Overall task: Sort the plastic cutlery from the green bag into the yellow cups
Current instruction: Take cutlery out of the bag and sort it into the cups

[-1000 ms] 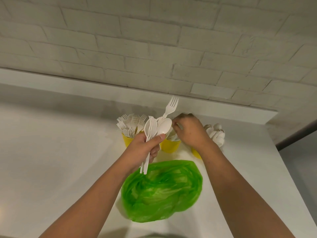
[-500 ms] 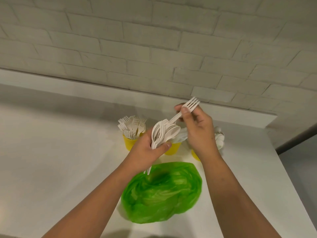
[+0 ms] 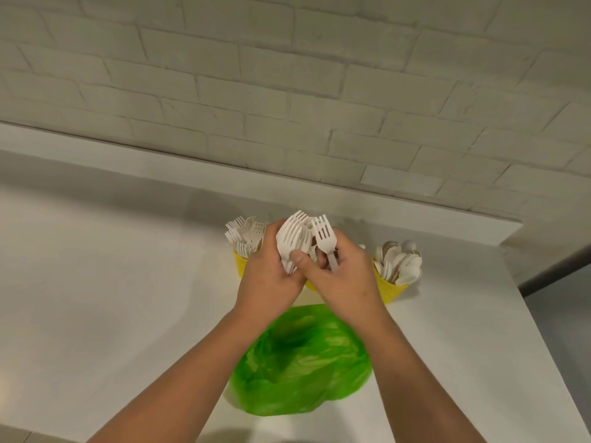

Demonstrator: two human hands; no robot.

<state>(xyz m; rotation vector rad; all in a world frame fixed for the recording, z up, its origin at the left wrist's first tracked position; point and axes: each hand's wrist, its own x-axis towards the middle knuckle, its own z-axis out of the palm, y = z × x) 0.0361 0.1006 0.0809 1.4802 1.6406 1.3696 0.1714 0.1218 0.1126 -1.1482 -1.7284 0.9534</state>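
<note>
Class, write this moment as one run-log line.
left hand: grips bunch of white plastic cutlery | right hand: holds single white plastic fork

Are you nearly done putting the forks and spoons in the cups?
Partly. The left cup already holds forks, the right cup spoons. Right now the left hand grips a bunch of cutlery and the right hand holds one fork. Those need sorting, and the green bag may hide more; I cannot see inside.

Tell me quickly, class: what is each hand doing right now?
Left hand: closed round a bundle of cutlery.
Right hand: closed on a single fork.
</note>
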